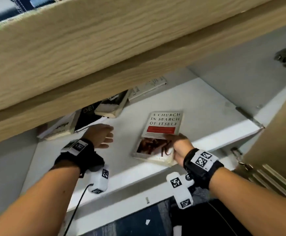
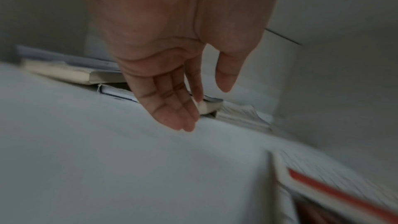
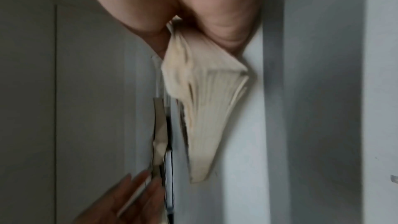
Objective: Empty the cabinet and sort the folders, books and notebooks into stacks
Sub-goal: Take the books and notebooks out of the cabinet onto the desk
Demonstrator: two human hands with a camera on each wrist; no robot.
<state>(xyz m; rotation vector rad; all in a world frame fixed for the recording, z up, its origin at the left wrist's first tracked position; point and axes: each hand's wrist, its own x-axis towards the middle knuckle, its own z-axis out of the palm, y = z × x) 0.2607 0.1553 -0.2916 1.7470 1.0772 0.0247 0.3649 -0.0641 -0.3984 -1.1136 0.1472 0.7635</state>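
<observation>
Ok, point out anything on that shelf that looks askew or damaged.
The books at the back lie in a loose, overlapping row, not stacked. The paperback that the right hand grips lies askew near the shelf edge, its page corner splayed. No damage shows.

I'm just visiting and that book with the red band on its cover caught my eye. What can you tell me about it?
The book is a paperback titled "A Church in Search of Itself", with a pale cover, a red band and a dark reddish picture below. Its page edges look cream and yellowed. It lies flat, cover up, on the white cabinet shelf, apart from the other books at the back. The right hand grips its near right corner, with the pages slightly fanned there.
</observation>
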